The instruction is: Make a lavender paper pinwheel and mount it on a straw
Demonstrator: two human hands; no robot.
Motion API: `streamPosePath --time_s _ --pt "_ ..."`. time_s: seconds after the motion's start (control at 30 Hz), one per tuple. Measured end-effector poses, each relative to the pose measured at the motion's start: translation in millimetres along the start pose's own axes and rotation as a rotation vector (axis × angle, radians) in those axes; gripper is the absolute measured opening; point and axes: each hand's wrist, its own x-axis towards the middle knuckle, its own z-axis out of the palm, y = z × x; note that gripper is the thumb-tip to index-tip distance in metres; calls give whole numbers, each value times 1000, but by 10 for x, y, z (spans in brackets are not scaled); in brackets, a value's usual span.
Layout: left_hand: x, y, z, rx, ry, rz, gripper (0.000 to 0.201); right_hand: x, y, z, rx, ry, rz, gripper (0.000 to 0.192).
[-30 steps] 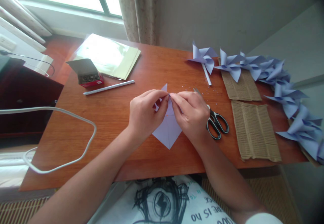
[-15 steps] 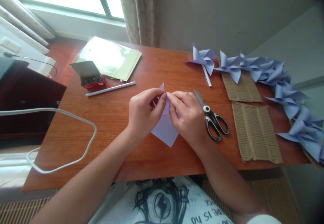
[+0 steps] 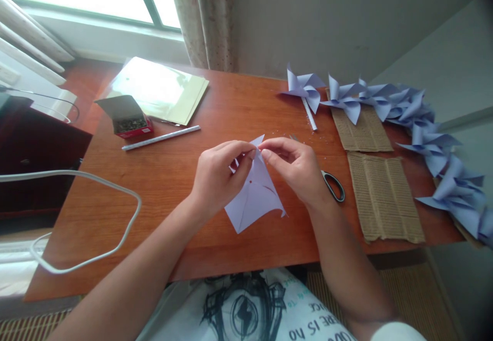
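A light purple sheet of paper [image 3: 252, 207] is between my hands, cut in from its corners, with a small hole at its middle. My left hand [image 3: 219, 174] pinches its upper part between thumb and forefinger. Close beside those fingertips, my right hand [image 3: 298, 169] has its thumb and fingertips closed at the same upper edge of the sheet. The lower part hangs toward me, its right corner curling a little. Under my right hand lies a pair of scissors [image 3: 342, 193], mostly hidden; one black handle loop and a blade tip show.
Purple paper pinwheels [image 3: 419, 143] line the right side, one on a white stick [image 3: 309, 115]. Corrugated cardboard pieces [image 3: 385, 197] lie nearby. At left are a red box [image 3: 133, 128] of small metal pieces, a paper tube [image 3: 162, 138], yellowish sheets [image 3: 192, 94] and a white cable [image 3: 133, 212].
The sheet has turned between my hands, and its lower corner has swung to the left. My right hand has shifted right, opening its grip somewhat and covering more of the scissors. The view has moved slightly.
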Motion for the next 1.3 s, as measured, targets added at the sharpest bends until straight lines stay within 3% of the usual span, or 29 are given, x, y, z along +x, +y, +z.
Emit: streamPosePath --time_s 0.27,0.67,1.07,1.3 --pt "3 -5 12 -57 2 -26 10 3 -10 49 75 -9 22 12" --pt "17 11 0 -481 -39 -259 10 -5 -18 54 75 -41 49 13" --pt "17 -25 18 -450 -36 -255 10 2 -36 58 70 -60 82 24" --pt "14 -28 14 -418 -60 -239 8 -16 -10 64 -47 -57 -18 11"
